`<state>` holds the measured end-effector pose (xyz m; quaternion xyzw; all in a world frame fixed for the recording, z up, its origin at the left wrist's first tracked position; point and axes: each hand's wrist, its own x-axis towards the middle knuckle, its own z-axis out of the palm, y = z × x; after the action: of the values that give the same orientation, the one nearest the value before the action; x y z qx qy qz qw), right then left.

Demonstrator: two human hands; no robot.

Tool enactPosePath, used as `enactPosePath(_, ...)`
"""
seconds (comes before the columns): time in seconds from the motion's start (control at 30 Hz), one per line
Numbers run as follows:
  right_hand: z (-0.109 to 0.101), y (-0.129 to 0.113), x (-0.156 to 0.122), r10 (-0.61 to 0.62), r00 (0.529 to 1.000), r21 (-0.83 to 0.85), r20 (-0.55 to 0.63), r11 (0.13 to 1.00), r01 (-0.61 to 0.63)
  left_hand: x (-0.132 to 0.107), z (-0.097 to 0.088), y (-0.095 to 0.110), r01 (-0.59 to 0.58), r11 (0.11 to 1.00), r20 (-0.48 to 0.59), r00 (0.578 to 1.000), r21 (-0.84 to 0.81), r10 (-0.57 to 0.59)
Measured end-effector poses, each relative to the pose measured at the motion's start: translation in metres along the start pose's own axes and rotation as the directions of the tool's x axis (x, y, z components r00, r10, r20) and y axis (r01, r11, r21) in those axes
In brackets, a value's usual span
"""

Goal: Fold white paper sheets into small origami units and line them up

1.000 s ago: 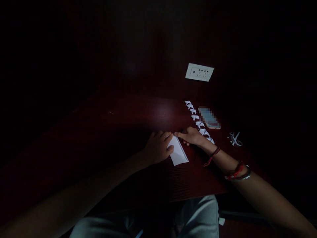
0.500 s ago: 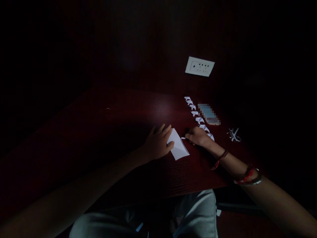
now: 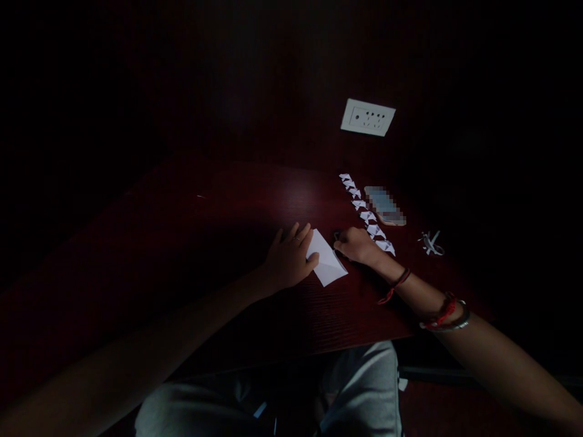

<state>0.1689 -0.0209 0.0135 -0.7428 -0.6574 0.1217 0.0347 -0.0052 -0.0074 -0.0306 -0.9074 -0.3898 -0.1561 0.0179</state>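
Observation:
A white sheet of folded paper (image 3: pixel 327 264) lies at a slant on the dark red table, with a crease across it. My left hand (image 3: pixel 289 261) rests flat on its left side, fingers spread and the thumb on the paper. Just off the right edge of the sheet is my right hand (image 3: pixel 357 246), its fingers closed. Something small and dark shows at those fingertips, too dim to name. Beyond that hand runs a slanting row of several small folded white paper pieces (image 3: pixel 367 216).
A phone (image 3: pixel 384 205) lies right of the row. Farther right is a little heap of thin white strips (image 3: pixel 430 243). A white wall socket (image 3: pixel 368 118) is set above the back of the table (image 3: pixel 255 206). The table's front edge is above my knees.
My right hand has shifted slightly left, closer to the sheet's edge. The pale tip that stuck out from its fingers no longer shows. My left hand stays on the paper.

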Motion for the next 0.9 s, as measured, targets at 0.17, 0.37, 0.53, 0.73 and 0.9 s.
enactPosePath(0.17, -0.002, 0.010, -0.014, -0.011, 1.000, -0.004, -0.012, 1.000, 0.011, 0.000, 0.000, 0.001, 0.036, 0.999, 0.006, 0.999, 0.002, -0.036)
enactPosePath(0.37, -0.002, -0.008, -0.016, -0.087, 0.996, -0.048, 0.033, 0.995, 0.089, 0.000, -0.001, 0.001, 0.062, 0.998, 0.009, 0.998, 0.033, -0.062)
enactPosePath(0.53, 0.001, 0.002, -0.017, -0.051, 0.999, -0.116, 0.018, 0.992, 0.053, -0.001, 0.000, 0.002, 0.072, 0.997, 0.007, 0.997, 0.031, -0.072)
enactPosePath(0.73, -0.004, 0.015, -0.032, -0.048, 0.999, -0.092, 0.025, 0.995, 0.050, -0.002, 0.001, 0.001, 0.066, 0.998, -0.014, 0.998, 0.017, -0.066)
enactPosePath(0.9, -0.001, 0.002, -0.035, -0.107, 0.994, -0.015, 0.025, 0.994, 0.107, -0.002, 0.003, -0.001, 0.049, 0.999, -0.043, 0.998, 0.011, -0.049)
